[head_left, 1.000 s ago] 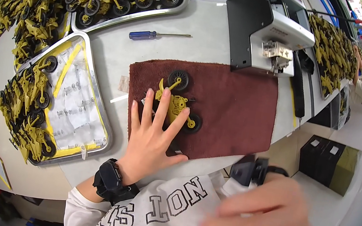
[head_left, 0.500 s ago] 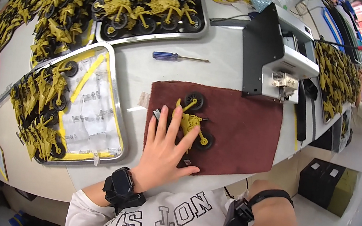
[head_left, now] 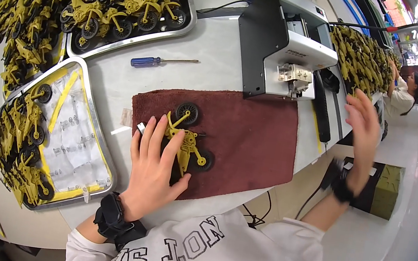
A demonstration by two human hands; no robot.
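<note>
A yellow toy motorcycle (head_left: 187,146) with black wheels lies on its side on the brown cloth (head_left: 250,142). My left hand (head_left: 153,162) rests over its left part, fingers stretched and spread, covering some of the body. A small silvery piece (head_left: 141,128) shows by those fingertips; what it belongs to is hidden. My right hand (head_left: 362,134) is raised off the table's right edge, fingers apart and loosely bent, with nothing visible in it. Its fingertips appear near a pile of yellow toy parts (head_left: 362,61).
A blue-handled screwdriver (head_left: 146,62) lies behind the cloth. A black-and-white machine (head_left: 286,50) stands at the back right. Left are a paper-lined tray (head_left: 91,129) and a fuller tray (head_left: 186,31) of toy motorcycles. Dark boxes (head_left: 386,192) stand on the floor; another person (head_left: 402,97) sits beyond.
My right hand has swung up and outward to the right, away from my body. The view has shifted rightward; my left hand still lies on the toy motorcycle.
</note>
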